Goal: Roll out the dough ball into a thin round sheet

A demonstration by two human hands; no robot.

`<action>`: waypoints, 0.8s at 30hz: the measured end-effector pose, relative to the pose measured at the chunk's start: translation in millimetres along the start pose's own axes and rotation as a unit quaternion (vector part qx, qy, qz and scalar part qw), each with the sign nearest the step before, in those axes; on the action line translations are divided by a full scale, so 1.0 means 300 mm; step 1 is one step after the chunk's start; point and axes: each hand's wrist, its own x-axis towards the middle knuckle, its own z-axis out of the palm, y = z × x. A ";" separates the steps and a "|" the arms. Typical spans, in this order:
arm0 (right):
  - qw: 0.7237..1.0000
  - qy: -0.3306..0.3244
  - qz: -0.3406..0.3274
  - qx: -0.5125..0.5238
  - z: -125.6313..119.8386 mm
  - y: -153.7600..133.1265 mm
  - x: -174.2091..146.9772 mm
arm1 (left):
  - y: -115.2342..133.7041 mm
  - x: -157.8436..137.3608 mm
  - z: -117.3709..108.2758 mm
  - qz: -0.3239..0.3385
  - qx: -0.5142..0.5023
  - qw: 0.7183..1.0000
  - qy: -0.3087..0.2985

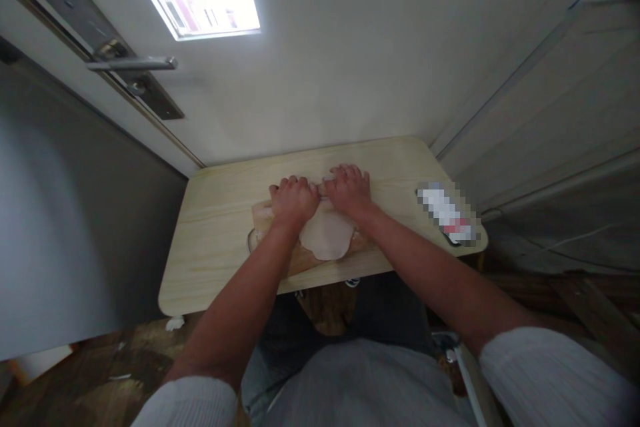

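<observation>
A flat, pale sheet of dough [327, 237] lies on a wooden board [301, 261], its near edge rounded and uneven. My left hand [294, 200] and my right hand [349, 190] are side by side at the far part of the dough, fingers curled over a rolling pin [321, 191]. Only a short piece of the pin shows between them; my hands cover most of it. Part of a curved rim [250, 240] shows at the board's left side, near my left forearm.
The board rests on a light wooden table [210, 227] with rounded corners. A blurred-out phone [445, 213] lies at the table's right end. Behind the table stands a white door [340, 80] with a metal handle [133, 64]. My legs are under the near edge.
</observation>
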 end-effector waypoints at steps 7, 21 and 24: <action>1.000 0.005 0.006 0.009 -0.005 -0.004 0.053 | -0.003 0.056 0.002 -0.017 -0.009 0.999 -0.027; 0.999 -0.022 0.028 -0.004 0.007 -0.002 0.111 | -0.007 0.103 0.008 -0.021 -0.010 0.999 -0.044; 0.999 -0.023 0.025 -0.005 0.005 -0.001 0.090 | -0.004 0.079 0.006 -0.014 -0.010 0.999 -0.032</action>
